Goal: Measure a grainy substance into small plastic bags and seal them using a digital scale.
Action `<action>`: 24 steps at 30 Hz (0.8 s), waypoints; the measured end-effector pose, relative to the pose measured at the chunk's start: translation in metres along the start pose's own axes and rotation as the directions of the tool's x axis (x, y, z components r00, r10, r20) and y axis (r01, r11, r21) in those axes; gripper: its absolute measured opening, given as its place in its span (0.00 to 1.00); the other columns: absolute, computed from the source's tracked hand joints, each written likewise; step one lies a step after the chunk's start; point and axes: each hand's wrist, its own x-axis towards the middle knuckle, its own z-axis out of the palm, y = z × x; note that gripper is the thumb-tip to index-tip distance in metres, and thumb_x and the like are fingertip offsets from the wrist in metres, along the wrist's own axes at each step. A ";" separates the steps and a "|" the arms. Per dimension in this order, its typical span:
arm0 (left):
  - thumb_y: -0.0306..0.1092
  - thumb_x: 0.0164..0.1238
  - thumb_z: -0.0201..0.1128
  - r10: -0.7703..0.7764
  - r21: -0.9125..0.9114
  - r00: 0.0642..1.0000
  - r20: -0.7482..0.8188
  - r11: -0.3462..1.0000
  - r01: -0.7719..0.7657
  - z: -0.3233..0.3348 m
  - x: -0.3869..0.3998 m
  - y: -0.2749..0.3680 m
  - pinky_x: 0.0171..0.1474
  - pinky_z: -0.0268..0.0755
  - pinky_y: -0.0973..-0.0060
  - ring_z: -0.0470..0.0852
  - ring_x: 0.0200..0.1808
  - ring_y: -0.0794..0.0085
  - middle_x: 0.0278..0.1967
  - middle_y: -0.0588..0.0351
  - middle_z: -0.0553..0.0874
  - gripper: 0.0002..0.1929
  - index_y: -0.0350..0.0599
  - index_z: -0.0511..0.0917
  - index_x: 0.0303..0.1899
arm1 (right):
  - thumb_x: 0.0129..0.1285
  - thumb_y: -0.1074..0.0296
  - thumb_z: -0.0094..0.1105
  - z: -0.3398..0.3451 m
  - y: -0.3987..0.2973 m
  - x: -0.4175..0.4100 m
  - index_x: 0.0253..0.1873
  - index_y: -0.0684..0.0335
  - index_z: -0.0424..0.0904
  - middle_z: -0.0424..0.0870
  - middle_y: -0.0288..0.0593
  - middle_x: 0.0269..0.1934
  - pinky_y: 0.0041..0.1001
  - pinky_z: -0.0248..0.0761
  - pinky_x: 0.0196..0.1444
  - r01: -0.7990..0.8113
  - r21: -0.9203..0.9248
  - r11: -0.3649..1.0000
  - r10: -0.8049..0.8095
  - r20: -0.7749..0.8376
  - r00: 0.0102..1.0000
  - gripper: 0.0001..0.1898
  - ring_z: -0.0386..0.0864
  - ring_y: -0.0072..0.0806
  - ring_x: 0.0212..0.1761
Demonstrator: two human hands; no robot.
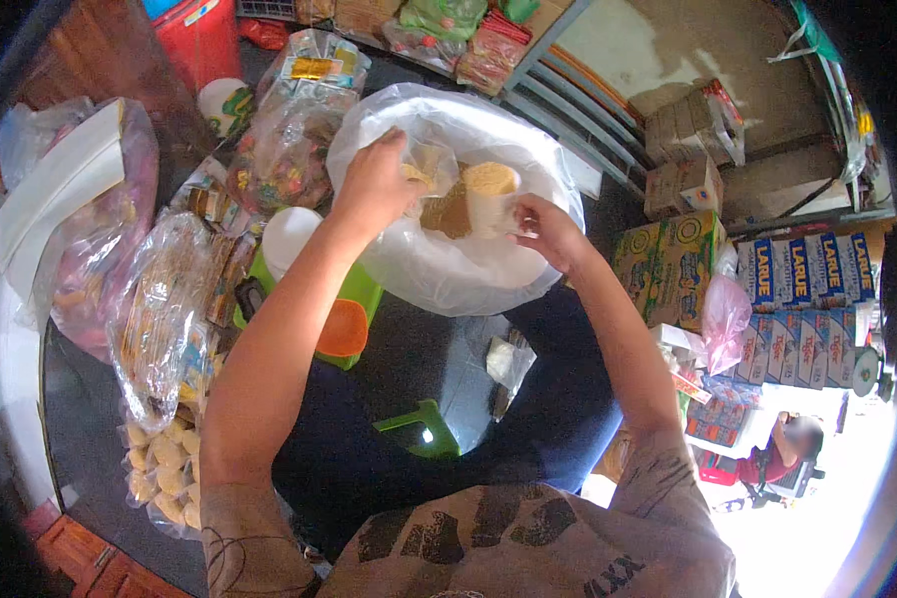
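Observation:
A large clear plastic sack [486,280], its rim rolled outward, stands in front of me with tan granular food [445,213] inside. My left hand [380,179] is over its left side, fingers closed on a small clear plastic bag [437,161] with a little of the tan food in it. A white cup [489,213], heaped with the same food, stands upright within the sack's opening. Beside the cup's right side is my right hand [542,228], fingers curled; its fingertips are near or on the cup, and I cannot tell whether they grip it.
Filled small bags [168,463] lie at lower left, near a bundle in clear plastic [161,314]. A green scale-like item [366,299] with an orange dish [341,329] and a white container [290,239] sit left of the sack. Beer cartons [807,273] are stacked right; a person [785,452] is farther off.

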 end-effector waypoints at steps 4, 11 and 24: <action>0.32 0.54 0.76 0.036 -0.016 0.999 -0.029 0.999 -0.036 0.005 -0.002 0.002 0.71 0.72 0.60 0.80 0.67 0.41 0.65 0.27 0.79 0.38 0.21 0.73 0.66 | 0.78 0.55 0.55 0.012 -0.022 -0.027 0.40 0.52 0.75 0.70 0.28 0.32 0.35 0.76 0.55 0.173 0.172 0.970 -0.152 -0.127 0.980 0.11 0.69 0.19 0.32; 0.32 0.54 0.76 -0.013 0.005 0.998 0.068 1.000 0.013 0.010 0.002 0.006 0.72 0.71 0.61 0.78 0.69 0.43 0.67 0.29 0.78 0.39 0.23 0.73 0.67 | 0.73 0.52 0.64 0.029 -0.049 -0.038 0.37 0.55 0.78 0.68 0.27 0.32 0.29 0.72 0.56 0.429 -0.065 0.901 -0.433 -0.171 0.885 0.14 0.70 0.18 0.37; 0.33 0.56 0.76 -0.025 -0.021 0.994 0.110 0.999 0.027 0.030 0.011 -0.007 0.74 0.69 0.62 0.78 0.70 0.46 0.69 0.31 0.77 0.41 0.24 0.70 0.71 | 0.63 0.52 0.76 0.062 -0.070 -0.051 0.29 0.68 0.74 0.78 0.48 0.25 0.37 0.70 0.34 0.488 -0.774 0.403 -0.855 -0.129 0.502 0.25 0.75 0.37 0.27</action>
